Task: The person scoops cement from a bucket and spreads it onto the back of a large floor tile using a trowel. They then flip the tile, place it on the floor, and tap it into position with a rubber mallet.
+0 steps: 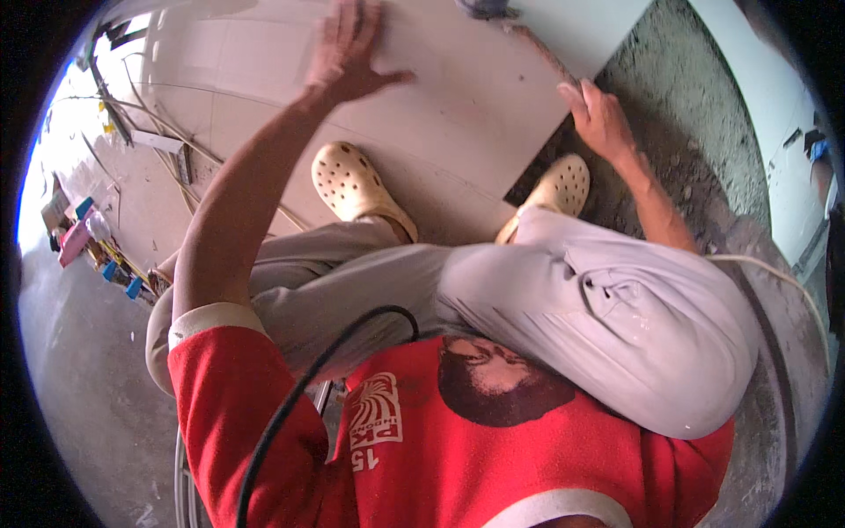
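My left hand [346, 57] is at the far edge of the view, fingers spread and thumb out to the side, over the pale floor tiles [475, 106]. It holds nothing; slight blur hides whether the palm touches the tile. Over on the right, my right hand [603, 123] is closed round the wooden handle of a mallet [543, 55]. The mallet's dark, rounded head [484, 8] is partly cut off by the top edge, over the tiles. Beneath my right hand the tiling ends at a patch of bare, rough dirt or mortar [691, 106].
My feet in cream clogs [350, 180] stand between my hands, one near the tile edge. Cables [189, 141] cross the floor on the left, beside a pile of small coloured items [84, 233]. A pale cord [775, 268] lies at right. A black cable [299, 387] crosses my shirt.
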{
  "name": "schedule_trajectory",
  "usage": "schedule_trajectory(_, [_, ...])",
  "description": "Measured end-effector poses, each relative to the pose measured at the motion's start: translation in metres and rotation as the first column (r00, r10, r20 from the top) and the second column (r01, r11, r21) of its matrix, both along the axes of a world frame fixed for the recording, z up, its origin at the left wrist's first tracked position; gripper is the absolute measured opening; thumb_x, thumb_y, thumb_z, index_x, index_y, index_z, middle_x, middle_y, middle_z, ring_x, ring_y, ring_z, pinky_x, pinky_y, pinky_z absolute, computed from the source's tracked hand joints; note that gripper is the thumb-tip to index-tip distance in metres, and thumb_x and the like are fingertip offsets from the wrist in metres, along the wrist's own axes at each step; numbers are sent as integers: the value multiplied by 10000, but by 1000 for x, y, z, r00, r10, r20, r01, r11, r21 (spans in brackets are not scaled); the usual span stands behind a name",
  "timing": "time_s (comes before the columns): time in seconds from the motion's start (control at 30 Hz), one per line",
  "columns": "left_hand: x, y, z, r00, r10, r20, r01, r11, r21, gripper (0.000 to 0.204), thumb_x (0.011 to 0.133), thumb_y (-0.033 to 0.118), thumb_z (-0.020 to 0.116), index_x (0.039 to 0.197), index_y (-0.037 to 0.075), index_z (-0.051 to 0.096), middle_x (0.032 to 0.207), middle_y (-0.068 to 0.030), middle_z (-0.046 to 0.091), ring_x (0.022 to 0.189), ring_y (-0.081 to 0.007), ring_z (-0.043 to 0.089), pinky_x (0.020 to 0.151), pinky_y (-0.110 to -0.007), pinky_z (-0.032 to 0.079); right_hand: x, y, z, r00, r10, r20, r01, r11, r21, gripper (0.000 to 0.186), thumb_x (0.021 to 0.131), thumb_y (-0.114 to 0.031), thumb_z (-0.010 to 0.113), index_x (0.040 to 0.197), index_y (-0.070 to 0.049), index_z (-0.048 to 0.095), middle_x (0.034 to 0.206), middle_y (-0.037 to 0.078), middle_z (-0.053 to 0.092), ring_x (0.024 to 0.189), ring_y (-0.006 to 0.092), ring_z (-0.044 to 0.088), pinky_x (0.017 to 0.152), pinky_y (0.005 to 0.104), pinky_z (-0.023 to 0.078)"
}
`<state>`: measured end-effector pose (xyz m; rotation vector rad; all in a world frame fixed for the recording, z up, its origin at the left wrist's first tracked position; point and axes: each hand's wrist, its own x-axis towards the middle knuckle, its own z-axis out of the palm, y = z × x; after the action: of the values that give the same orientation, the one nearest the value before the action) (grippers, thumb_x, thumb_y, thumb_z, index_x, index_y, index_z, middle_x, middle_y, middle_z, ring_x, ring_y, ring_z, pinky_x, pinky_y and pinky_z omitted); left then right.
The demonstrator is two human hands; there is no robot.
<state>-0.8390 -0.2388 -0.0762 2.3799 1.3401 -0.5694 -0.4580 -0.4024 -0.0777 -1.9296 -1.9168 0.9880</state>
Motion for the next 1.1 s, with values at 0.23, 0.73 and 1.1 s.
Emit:
schedule_trajectory(0.23, [81, -130, 3, 881, -358, 309, 357, 932, 62, 1492, 501, 746, 866, 1649, 123, 145, 1700, -193, 102, 1575, -404, 90, 1216, -702, 143, 38, -10, 9, 999, -42, -2, 42, 999, 15, 540, 1071, -478, 506, 1111, 52, 600, 835, 295, 644, 798, 500, 644, 656, 487, 499])
schedule_trajectory(0.73, [80, -132, -11, 881, -379, 284, 414, 907, -75, 1379, 616, 691, 858, 1665, 248, 81, 1731, -85, 70, 1594, -318, 64, 1253, -654, 104, 75, -37, 26, 998, -4, 69, -3, 995, 104, 319, 1082, -275, 550, 1113, 24, 658, 745, 130, 612, 666, 220, 618, 617, 352, 508])
schedule_trajectory(1.1, [91, -133, -6, 885, -376, 273, 401, 915, -39, 1384, 597, 671, 882, 1663, 254, 103, 1726, -63, 115, 1592, -287, 102, 1263, -626, 126, 89, -16, 25, 994, -6, 111, -24, 963, 268, 328, 1090, -314, 534, 997, -17, 637, 709, 77, 578, 603, 159, 553, 563, 330, 478])
